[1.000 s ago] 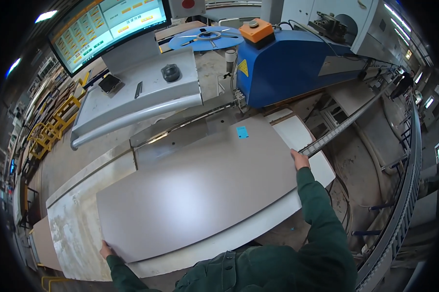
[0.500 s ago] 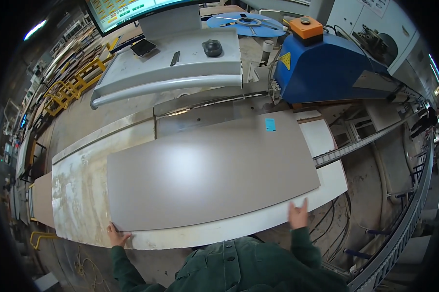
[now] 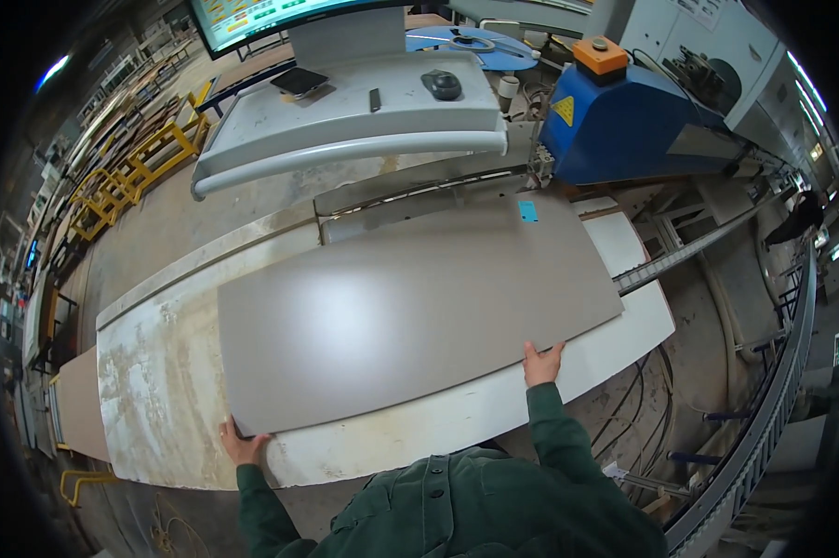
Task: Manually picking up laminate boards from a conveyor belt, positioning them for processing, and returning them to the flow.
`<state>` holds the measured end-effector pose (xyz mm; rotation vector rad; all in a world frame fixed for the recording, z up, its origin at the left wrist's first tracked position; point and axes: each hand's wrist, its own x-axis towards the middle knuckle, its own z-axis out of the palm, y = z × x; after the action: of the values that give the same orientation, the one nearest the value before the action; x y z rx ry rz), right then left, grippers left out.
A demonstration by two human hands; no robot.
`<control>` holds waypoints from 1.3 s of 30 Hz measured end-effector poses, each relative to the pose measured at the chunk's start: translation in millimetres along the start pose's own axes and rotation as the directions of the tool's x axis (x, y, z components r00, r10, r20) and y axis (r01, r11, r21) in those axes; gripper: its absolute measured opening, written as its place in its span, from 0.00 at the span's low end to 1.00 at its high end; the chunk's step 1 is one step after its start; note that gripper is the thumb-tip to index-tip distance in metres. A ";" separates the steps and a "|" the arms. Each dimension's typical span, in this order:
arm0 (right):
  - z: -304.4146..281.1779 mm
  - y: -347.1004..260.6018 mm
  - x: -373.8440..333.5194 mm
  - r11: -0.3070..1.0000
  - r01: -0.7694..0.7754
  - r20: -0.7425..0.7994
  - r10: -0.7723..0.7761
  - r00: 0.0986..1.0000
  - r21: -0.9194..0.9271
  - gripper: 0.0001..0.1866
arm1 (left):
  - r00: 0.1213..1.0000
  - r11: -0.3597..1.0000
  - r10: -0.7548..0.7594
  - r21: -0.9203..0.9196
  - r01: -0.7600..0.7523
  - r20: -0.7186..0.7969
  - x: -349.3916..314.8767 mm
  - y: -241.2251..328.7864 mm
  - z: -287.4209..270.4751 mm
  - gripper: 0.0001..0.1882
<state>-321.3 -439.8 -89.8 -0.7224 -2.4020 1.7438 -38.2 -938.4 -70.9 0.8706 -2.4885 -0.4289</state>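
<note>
A long, flat grey-brown panel lies slantwise on a worn white worktable. A small blue label is stuck near its far right end. My left hand holds the panel's near left corner, with thumb and fingers on either side of it. Farther right, my right hand is on the near long edge, thumb and fingertips against it; whether any fingers reach underneath is hidden. The panel's far edge lies close to a metal guide rail.
Beyond the rail stands a grey console shelf with a mouse, a phone and a monitor. A blue machine housing with an orange button box is at far right. Cables hang beside the worktable's right end.
My right hand has moved left and come onto the panel's near edge. The panel has turned slightly, its right end farther away. My left hand stays at its corner.
</note>
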 end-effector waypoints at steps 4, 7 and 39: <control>30.3 -22.2 15.2 0.994 -0.005 0.017 0.003 1.000 0.108 0.42 | 0.999 0.999 -0.038 0.015 0.037 0.032 35.7 6.1 5.1 0.43; 45.9 -43.7 22.6 0.987 -0.080 0.037 0.075 0.996 0.142 0.39 | 0.995 0.998 -0.062 0.009 0.062 0.079 58.4 16.8 7.0 0.40; 54.1 -58.8 46.2 0.981 -0.193 0.103 0.192 0.976 0.005 0.21 | 0.962 0.998 0.032 -0.066 -0.014 0.269 104.6 19.5 10.0 0.42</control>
<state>-399.3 -481.7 -63.9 -0.9135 -2.4541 1.9125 -125.4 -990.1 -37.1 0.8031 -2.7119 -0.6544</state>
